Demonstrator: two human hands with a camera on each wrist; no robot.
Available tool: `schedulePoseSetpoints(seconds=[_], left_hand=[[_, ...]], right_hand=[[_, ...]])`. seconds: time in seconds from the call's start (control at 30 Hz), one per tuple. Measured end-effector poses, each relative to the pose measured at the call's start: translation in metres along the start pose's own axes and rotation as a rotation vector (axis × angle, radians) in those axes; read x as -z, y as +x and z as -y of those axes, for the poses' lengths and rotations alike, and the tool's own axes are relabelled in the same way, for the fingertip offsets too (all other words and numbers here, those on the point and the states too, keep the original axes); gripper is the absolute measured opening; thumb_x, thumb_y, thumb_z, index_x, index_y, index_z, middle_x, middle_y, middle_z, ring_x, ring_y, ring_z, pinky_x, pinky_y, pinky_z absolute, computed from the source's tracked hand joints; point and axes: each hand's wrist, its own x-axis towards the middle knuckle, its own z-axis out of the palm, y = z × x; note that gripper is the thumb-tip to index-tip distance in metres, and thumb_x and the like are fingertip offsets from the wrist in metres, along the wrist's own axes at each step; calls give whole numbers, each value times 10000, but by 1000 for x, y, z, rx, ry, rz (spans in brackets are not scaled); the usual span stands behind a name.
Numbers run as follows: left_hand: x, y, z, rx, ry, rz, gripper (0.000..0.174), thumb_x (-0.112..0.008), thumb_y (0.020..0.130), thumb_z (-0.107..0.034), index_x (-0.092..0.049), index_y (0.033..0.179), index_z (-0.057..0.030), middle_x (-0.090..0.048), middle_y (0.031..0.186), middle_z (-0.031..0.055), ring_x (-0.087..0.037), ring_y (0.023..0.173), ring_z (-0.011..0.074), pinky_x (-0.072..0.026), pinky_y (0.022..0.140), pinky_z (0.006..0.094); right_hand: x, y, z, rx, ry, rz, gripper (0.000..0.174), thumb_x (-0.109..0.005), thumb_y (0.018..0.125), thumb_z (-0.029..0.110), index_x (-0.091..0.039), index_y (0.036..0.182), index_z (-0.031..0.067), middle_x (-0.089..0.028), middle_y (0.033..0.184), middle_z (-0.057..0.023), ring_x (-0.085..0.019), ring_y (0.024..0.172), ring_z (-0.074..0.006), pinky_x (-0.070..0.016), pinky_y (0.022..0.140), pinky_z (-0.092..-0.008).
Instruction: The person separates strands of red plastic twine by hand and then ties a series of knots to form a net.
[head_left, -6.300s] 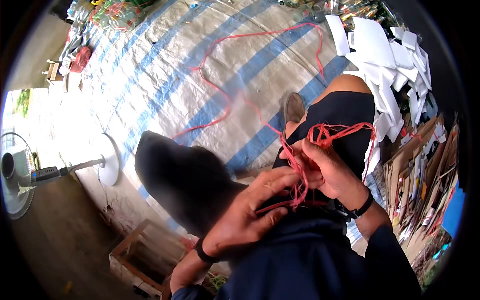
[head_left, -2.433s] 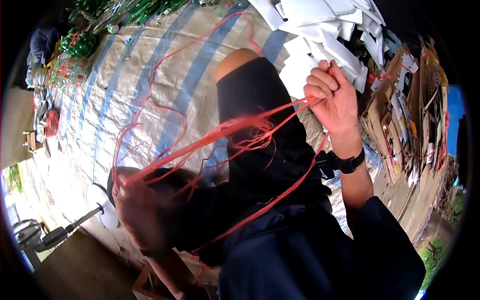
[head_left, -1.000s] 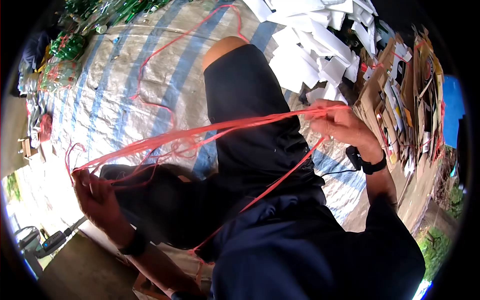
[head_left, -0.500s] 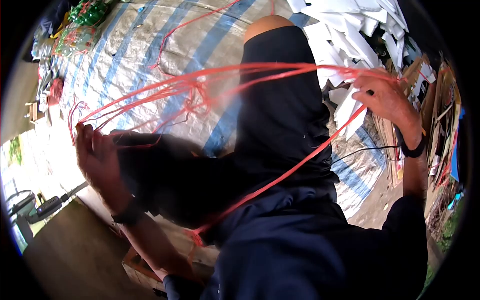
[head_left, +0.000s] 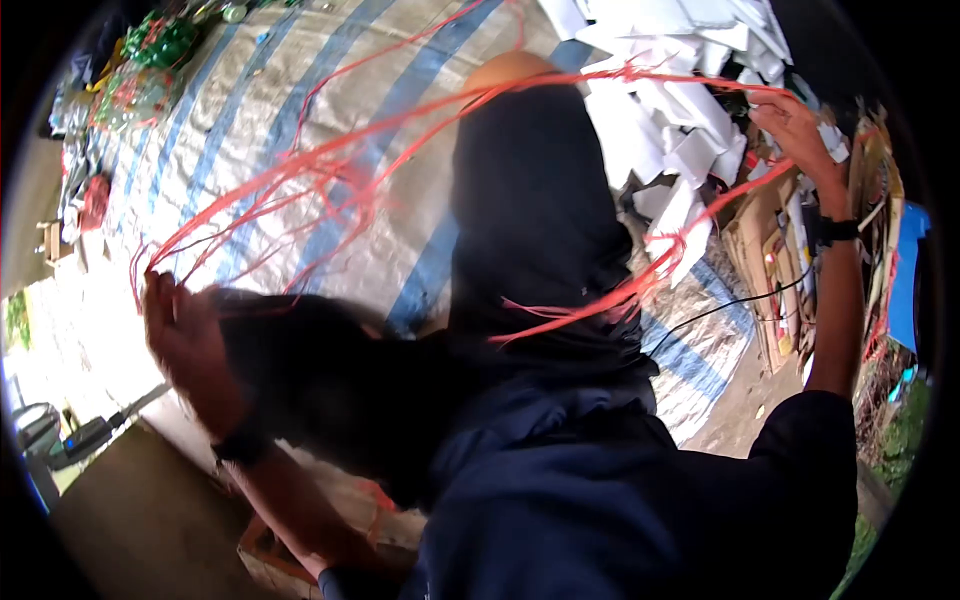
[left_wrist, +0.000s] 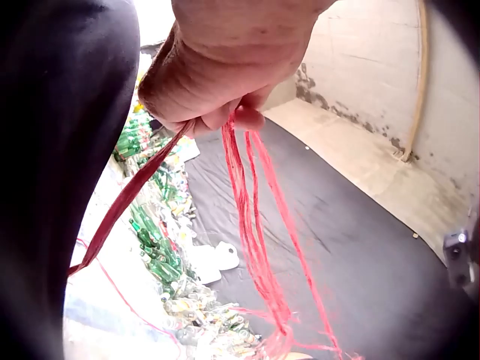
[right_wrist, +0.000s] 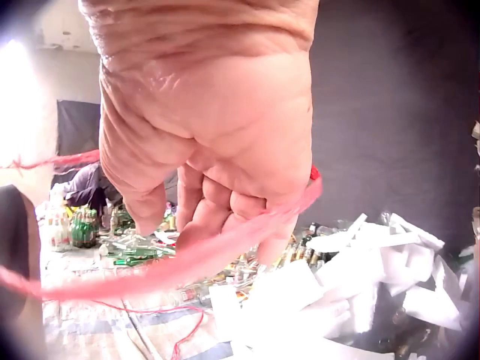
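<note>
Between my raised hands stretches red plastic twine (head_left: pixel 628 73) in several frayed strands. My left hand (head_left: pixel 185 335), at far left, pinches a bunch of them; in the left wrist view strands of the twine (left_wrist: pixel 245 202) hang from its fingertips. At far right my right hand (head_left: pixel 795 130) carries the looped end. The right wrist view shows that hand (right_wrist: pixel 214 127) with relaxed, slightly bent fingers and its thumb apart, while the twine (right_wrist: pixel 180 268) passes across the fingers and round the hand's outer edge. A lower length with a knot and frayed ends slopes down over my dark-clothed leg (head_left: pixel 535 190).
A blue-and-white striped tarp (head_left: pixel 340 85) covers the floor, with another red strand on it. White foam pieces (head_left: pixel 680 110) lie heaped at upper right beside stacked cardboard (head_left: pixel 760 260). Bundled green bottles (head_left: pixel 160 40) stand upper left. A fan (head_left: pixel 85 437) is at lower left.
From working close together at my lap, my hands have spread far apart, stretching the twine. Over the last second the right hand rises further right, and the lower strand lifts off my waist.
</note>
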Motion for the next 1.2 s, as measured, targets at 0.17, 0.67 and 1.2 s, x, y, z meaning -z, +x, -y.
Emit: schedulePoseSetpoints(seconds=[0.17, 0.67, 1.2], left_hand=[[19, 16, -1, 171, -222, 266, 100, -644, 987, -138, -613, 1048, -64, -531, 802, -20, -309, 532, 42, -244, 459, 206], [-39, -35, 2, 25, 164, 210, 83, -568, 1033, -167, -591, 1013, -90, -504, 761, -42, -319, 546, 19, -257, 456, 201], [-102, -91, -38, 22, 138, 457, 110, -557, 1029, -113, -637, 1040, -39, -472, 621, -30, -330, 512, 33, -252, 469, 208]], right_hand=[[17, 2, -11, -115, 49, -104, 331, -697, 931, 242, -666, 1178, 24, -674, 995, -46, -640, 904, -132, -520, 817, -278], [-43, 9, 22, 29, -233, 39, 82, -581, 867, 44, -642, 866, -11, -650, 768, -63, -628, 716, -143, -496, 641, -267], [-221, 33, 370, 864, 554, 135, 869, -881, 737, 363, -459, 1422, 35, -537, 1335, -185, -523, 1278, -373, -442, 1059, -440]])
